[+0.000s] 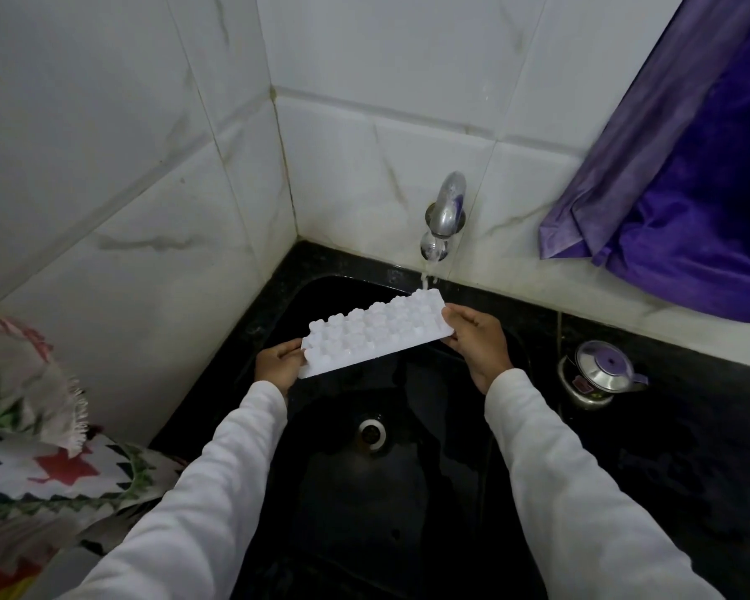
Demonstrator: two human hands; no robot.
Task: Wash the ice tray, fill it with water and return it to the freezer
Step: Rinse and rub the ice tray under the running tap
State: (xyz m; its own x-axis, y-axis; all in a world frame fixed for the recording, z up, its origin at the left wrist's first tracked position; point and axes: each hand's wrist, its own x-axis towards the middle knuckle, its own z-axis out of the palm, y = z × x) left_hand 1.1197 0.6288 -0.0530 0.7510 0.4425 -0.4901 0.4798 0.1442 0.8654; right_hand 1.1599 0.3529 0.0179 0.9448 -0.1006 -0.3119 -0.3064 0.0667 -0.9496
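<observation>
The ice tray point(375, 335) looks like matt white plastic, bumpy with moulded cells. The tap point(447, 210) is polished metal, as is the lidded pot point(598, 374) at right. Glossy marbled tiles point(126, 145) cover the walls. The sink point(364, 513) is smooth, wet black, possibly stone. Upper right hangs shiny purple cloth point(689, 188); lower left lies a frayed printed cloth point(53, 469).

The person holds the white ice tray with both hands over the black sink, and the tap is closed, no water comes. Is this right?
Not quite. The tap is running: the head view shows water falling onto the ice tray. The left hand and right hand do hold it over the black sink.
</observation>
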